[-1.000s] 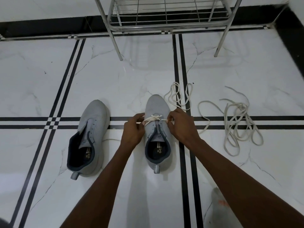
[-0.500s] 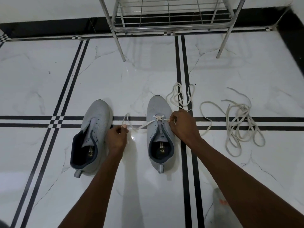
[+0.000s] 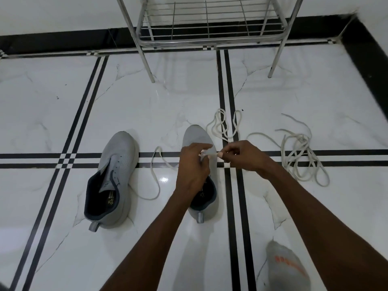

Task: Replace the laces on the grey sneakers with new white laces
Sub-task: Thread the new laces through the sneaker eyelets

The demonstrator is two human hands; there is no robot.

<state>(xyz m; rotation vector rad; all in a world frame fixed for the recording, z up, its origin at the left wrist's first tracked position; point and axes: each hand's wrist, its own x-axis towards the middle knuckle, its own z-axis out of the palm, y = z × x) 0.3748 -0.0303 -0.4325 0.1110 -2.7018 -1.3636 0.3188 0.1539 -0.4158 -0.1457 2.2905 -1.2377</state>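
Here, both hands over right grey knit sneaker [image 3: 196, 139] on white marble floor [image 3: 63, 114]. Left hand [image 3: 194, 166] and right hand [image 3: 245, 155] each pinch white flat lace [image 3: 156, 175] above it. 2nd, unlaced grey sneaker [image 3: 114, 175] left of it; loose lace pile [image 3: 302, 156] right of it.

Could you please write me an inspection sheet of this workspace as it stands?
Surface: white marble floor with black stripes.
Job's things: right sneaker being laced with a white lace; left sneaker has no lace.
Clutter: loose laces lie right of the sneakers.
Hands: left hand and right hand pinch the lace above the right sneaker.
Cables: nothing seen.
Surroundings: metal rack by the wall; socked foot at bottom right.
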